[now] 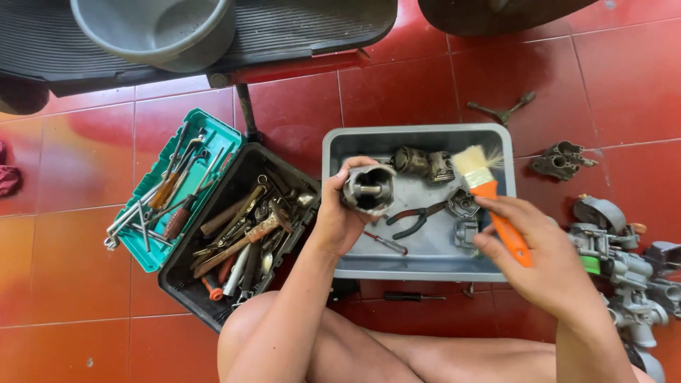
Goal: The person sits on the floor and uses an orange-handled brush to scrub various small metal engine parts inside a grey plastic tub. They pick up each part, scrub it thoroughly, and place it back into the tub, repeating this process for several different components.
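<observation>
My left hand (pixel 339 220) grips a grey metal piston (pixel 369 189), held with its hollow underside towards me, over the left part of a grey plastic tray (pixel 418 264). My right hand (pixel 543 255) holds a paintbrush with an orange handle (pixel 507 230); its pale bristles (pixel 474 160) point up over the tray's right side, apart from the piston. In the tray lie pliers with dark handles (pixel 413 218), a small screwdriver (pixel 386 242) and several metal engine parts (pixel 424 163).
An open black toolbox (pixel 245 227) full of hand tools, with a green lift-out tray (pixel 174 188), sits on the red tiled floor at left. Engine parts (pixel 624 269) lie at right, a T-wrench (pixel 502 110) behind. A grey bucket (pixel 159 32) stands on a scooter footboard above.
</observation>
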